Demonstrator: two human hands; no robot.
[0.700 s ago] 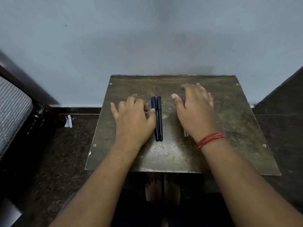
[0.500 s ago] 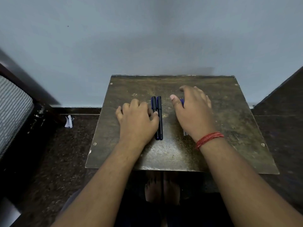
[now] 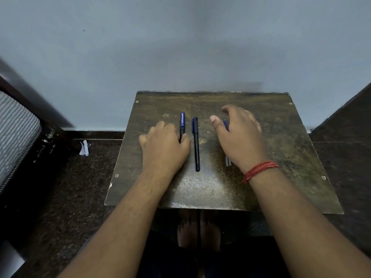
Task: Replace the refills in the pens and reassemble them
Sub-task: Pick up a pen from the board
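- The left hand (image 3: 163, 149) lay knuckles up on the table (image 3: 281, 157), fingers curled round the lower part of the left pen (image 3: 182, 123), thumb against its barrel.
- That pen's upper end, with a blue clip, stuck out past the fingers toward the wall (image 3: 180, 47).
- The right pen (image 3: 195, 143) lay free on the table just right of the left hand, running lengthwise away from the person, cap end far. It touched neither hand.
- The two pens lay roughly parallel, with a narrow gap between them.
- The right hand (image 3: 240, 137) arched over the refills (image 3: 227, 163), fingers bent downward, thumb pointing forward. Whether the fingers gripped them, I could not tell; the hand hid most of them.
- Pale refill ends showed below the palm near the wrist, and blue tips showed beside the thumb.
- A red thread band (image 3: 260, 171) circled the right wrist.
- Bare feet (image 3: 197, 229) showed under the table's near edge.
- A scrap of white paper (image 3: 84, 148) lay on the dark floor (image 3: 70, 187) left of the table, near a striped cushion (image 3: 14, 133).
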